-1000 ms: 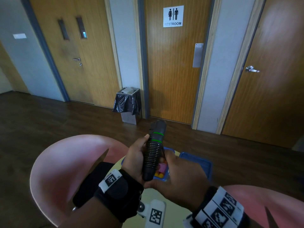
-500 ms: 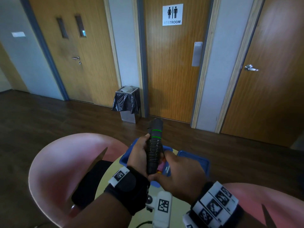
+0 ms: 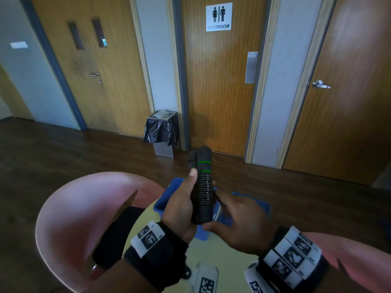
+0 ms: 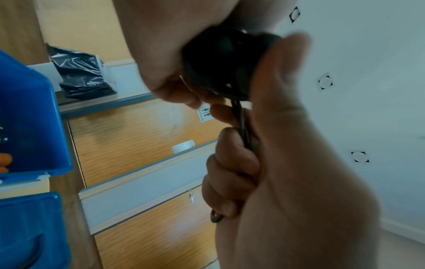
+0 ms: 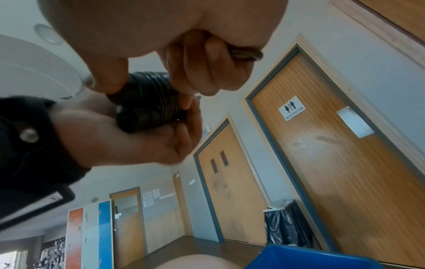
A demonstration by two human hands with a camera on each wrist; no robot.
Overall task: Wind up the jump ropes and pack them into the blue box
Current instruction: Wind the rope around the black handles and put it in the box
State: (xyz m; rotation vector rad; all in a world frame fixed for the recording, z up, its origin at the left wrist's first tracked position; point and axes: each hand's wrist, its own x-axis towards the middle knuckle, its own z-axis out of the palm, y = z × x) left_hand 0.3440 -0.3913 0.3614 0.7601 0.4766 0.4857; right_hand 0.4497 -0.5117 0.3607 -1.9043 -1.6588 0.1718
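Dark wood flooring (image 3: 63,149) runs to a corridor wall with 3 wooden doors, the middle one carrying a restroom sign (image 3: 219,16); a bin lined with a black bag (image 3: 161,132) stands beside it. Seen from the head, a pale yellow table (image 3: 220,254) sits between 2 pink chairs (image 3: 80,208), with the blue box (image 3: 164,203) on it, partly hidden behind both hands. Above the box, the left hand (image 3: 179,208) grips 2 black jump rope handles (image 3: 202,187) held side by side, long axis upright, green-ringed ends pointing away toward the doors. The right hand (image 3: 239,220) curls at their lower end.

From the left wrist, the right hand's fingers (image 4: 230,163) clench black rope cord (image 4: 241,127) below the handles' butt ends (image 4: 225,60); the box (image 4: 30,112) lies left.

From the right wrist, the left hand (image 5: 128,138) cradles the ribbed handles (image 5: 149,102), while right fingers (image 5: 207,69) pinch looped cord (image 5: 248,52); the box rim (image 5: 310,258) shows below.
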